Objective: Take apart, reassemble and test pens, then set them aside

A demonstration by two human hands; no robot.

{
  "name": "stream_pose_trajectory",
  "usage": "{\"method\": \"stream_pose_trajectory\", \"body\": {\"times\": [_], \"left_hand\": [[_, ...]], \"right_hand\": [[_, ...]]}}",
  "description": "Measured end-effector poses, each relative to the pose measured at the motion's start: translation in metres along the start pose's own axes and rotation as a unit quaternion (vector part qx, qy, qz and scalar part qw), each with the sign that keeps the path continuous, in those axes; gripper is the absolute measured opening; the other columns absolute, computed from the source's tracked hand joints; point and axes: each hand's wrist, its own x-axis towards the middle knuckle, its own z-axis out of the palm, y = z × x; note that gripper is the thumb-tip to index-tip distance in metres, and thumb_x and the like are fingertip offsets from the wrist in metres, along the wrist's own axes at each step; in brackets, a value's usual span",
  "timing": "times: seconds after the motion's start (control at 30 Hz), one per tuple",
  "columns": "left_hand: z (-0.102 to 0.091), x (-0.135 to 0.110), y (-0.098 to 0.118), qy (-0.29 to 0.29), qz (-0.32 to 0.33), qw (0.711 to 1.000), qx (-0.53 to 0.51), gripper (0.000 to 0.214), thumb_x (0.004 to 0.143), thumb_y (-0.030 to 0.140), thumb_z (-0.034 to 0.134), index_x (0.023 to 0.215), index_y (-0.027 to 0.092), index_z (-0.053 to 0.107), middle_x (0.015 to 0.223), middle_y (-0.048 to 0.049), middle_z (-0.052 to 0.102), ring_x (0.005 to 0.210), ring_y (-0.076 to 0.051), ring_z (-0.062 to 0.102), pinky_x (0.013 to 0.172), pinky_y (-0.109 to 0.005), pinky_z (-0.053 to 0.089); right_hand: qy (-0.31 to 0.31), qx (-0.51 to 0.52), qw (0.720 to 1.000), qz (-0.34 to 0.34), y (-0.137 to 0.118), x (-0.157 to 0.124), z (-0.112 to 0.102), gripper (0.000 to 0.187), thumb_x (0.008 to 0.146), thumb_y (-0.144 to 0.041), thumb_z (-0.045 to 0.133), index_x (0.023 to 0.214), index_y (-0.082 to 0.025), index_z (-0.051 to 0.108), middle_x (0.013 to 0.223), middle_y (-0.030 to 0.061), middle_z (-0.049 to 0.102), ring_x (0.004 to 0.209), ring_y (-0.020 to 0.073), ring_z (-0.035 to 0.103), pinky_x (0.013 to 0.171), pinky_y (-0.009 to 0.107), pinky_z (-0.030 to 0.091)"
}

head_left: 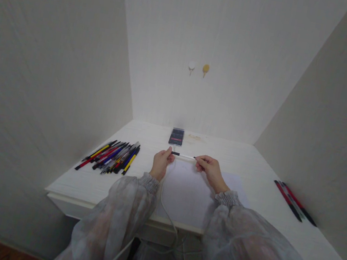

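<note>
I hold a thin white pen (184, 155) with a black end level between both hands, above a white sheet of paper (186, 193). My left hand (161, 163) pinches its black left end. My right hand (209, 169) pinches its right end. Both hands have their fingers closed on the pen. A pile of several coloured pens (111, 156) lies on the white desk (89, 187) to the left of my left hand.
A dark phone (177, 136) lies at the back of the desk, with a white cable (166, 211) running off the front edge. A few red and black pens (293, 201) lie at the right. Walls close in on three sides; two small hooks (198, 68) are on the back wall.
</note>
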Motion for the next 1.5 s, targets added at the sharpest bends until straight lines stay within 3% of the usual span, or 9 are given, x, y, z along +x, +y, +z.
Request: {"method": "stream_pose_trajectory", "body": {"times": [0.27,0.47,0.6,0.67,0.77,0.93,1.23,1.5], "left_hand": [[0.000,0.000,-0.001,-0.011,-0.011,1.000,0.001,0.032,0.057,0.036,0.069,0.059,0.014,0.046,0.050,0.0026,0.052,0.046,-0.005,0.047,0.045,-0.018,0.035],[-0.002,0.000,-0.002,-0.012,-0.005,0.998,0.054,0.034,0.058,0.041,0.066,0.058,0.014,0.045,0.049,0.0039,0.050,0.042,-0.004,0.044,0.042,-0.018,0.031],[-0.004,0.001,-0.003,-0.001,0.006,0.997,0.073,0.035,0.060,0.044,0.064,0.058,0.014,0.046,0.050,0.0040,0.049,0.042,-0.004,0.044,0.043,-0.018,0.031],[-0.005,0.001,-0.004,-0.010,0.017,0.997,0.070,0.035,0.061,0.045,0.063,0.059,0.014,0.047,0.050,0.0035,0.050,0.044,-0.005,0.045,0.045,-0.018,0.033],[-0.005,0.002,-0.005,-0.021,0.030,0.997,0.072,0.035,0.061,0.045,0.063,0.058,0.014,0.048,0.050,0.0027,0.051,0.046,-0.005,0.046,0.046,-0.018,0.034],[-0.004,0.002,-0.004,-0.026,0.033,0.996,0.078,0.035,0.059,0.046,0.065,0.058,0.014,0.049,0.052,0.0016,0.053,0.046,-0.006,0.046,0.046,-0.019,0.035],[-0.002,0.000,-0.002,-0.018,0.025,0.995,0.098,0.037,0.059,0.046,0.064,0.055,0.014,0.047,0.048,0.0023,0.051,0.043,-0.005,0.044,0.044,-0.019,0.033],[-0.003,0.000,-0.003,-0.012,0.015,0.995,0.102,0.036,0.058,0.045,0.065,0.056,0.013,0.048,0.048,0.0020,0.052,0.041,-0.005,0.044,0.042,-0.018,0.031]], "right_hand": [[0.015,0.018,1.000,-0.015,0.006,0.004,-0.004,0.026,0.053,-0.022,0.070,0.077,-0.014,0.062,0.050,-0.0013,0.059,0.047,0.0106,0.054,0.049,0.024,0.043],[0.024,0.019,0.997,-0.067,0.000,0.001,-0.003,0.011,0.052,-0.019,0.069,0.056,-0.015,0.059,0.069,0.0012,0.062,0.053,0.0079,0.053,0.052,0.022,0.044],[-0.031,0.071,0.997,-0.029,-0.006,-0.004,0.000,0.027,0.058,-0.027,0.068,0.082,-0.019,0.059,0.087,0.0033,0.063,0.065,0.0121,0.060,0.057,0.025,0.048],[-0.056,0.082,0.994,0.034,-0.007,-0.005,0.002,0.032,0.067,-0.040,0.061,0.090,-0.018,0.055,0.079,0.0055,0.064,0.055,0.0126,0.059,0.050,0.027,0.048],[-0.069,0.044,0.993,0.082,-0.005,-0.006,0.003,0.035,0.071,-0.047,0.053,0.079,-0.013,0.057,0.055,0.0038,0.061,0.037,0.0088,0.049,0.036,0.021,0.041],[-0.035,0.004,0.997,0.068,-0.001,-0.003,0.001,0.023,0.062,-0.034,0.065,0.068,-0.013,0.059,0.051,0.0016,0.060,0.037,0.0068,0.048,0.037,0.019,0.039],[0.009,-0.020,0.999,0.041,-0.002,-0.002,0.002,0.018,0.057,-0.029,0.067,0.064,-0.013,0.062,0.050,0.0012,0.060,0.043,0.0090,0.049,0.045,0.022,0.042],[0.029,-0.096,0.993,-0.053,0.002,0.002,-0.003,0.017,0.053,-0.026,0.068,0.066,-0.016,0.064,0.058,-0.0011,0.059,0.054,0.0101,0.049,0.057,0.024,0.040]]}}
